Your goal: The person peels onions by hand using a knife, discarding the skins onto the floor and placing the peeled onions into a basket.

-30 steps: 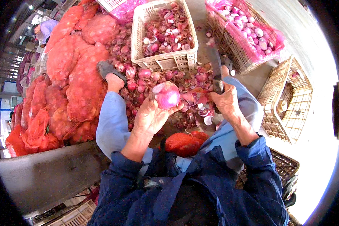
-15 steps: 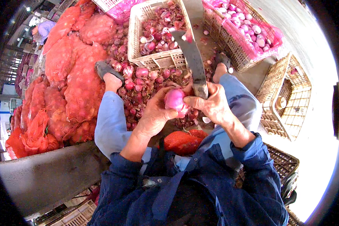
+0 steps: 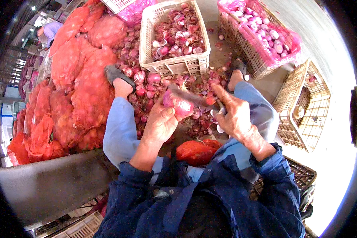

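While red mesh sacks (image 3: 87, 79) lie heaped at left and a pale crate (image 3: 174, 68) stands ahead, the right hand (image 3: 237, 115) has its fingers closed around a knife (image 3: 196, 98) and the left hand (image 3: 158, 123), fingers cupped, holds an onion (image 3: 183, 107), the blade across its upper side, above scattered peelings (image 3: 219, 128)

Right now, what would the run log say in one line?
left hand: holds onion | right hand: holds knife at onion | ahead: loose onions, crate with skins
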